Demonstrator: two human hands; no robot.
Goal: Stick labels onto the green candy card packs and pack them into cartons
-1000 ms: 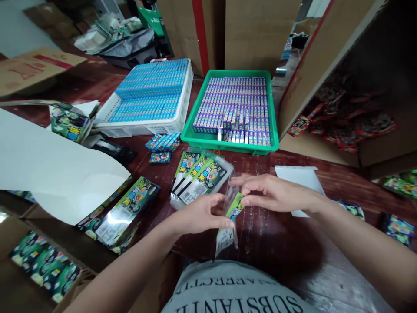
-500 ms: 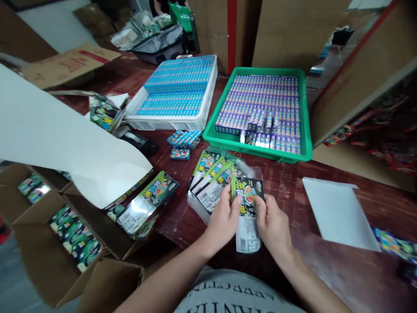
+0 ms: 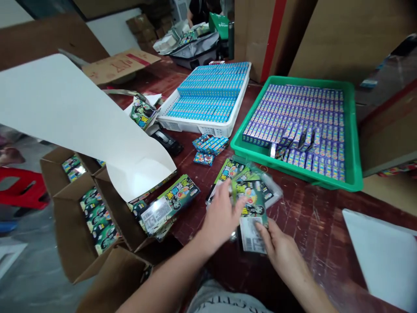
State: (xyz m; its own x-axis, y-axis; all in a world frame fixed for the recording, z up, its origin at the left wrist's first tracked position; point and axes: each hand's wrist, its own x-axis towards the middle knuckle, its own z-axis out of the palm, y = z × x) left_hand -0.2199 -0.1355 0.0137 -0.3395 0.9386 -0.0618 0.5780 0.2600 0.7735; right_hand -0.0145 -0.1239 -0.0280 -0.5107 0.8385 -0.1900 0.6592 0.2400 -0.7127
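Note:
My right hand (image 3: 283,248) pinches the lower right edge of a flat printed packet (image 3: 252,234), its thumb on top. The packet is green and black with bright lettering and a white label bearing a barcode. At its left edge is my left hand (image 3: 221,215), thumb and fingers closed round the packet's side; the fingertips are slightly blurred. Just behind lies a fan of similar packets (image 3: 226,171) in clear plastic, partly covered by the held one and by my left hand. Another stack of these packets (image 3: 171,202) lies to the left, at the table edge.
A green tray (image 3: 295,176) of small purple boxes and a white tray (image 3: 208,128) of blue boxes stand behind. Several loose blue boxes (image 3: 208,148) lie before them. Open cartons (image 3: 70,230) stand lower left, below a white sheet (image 3: 97,126). A white board (image 3: 381,256) lies right.
The view has swung left, so things sit further right. My right hand has slid down to the packet's label end, and my left hand reaches further over the fanned packets.

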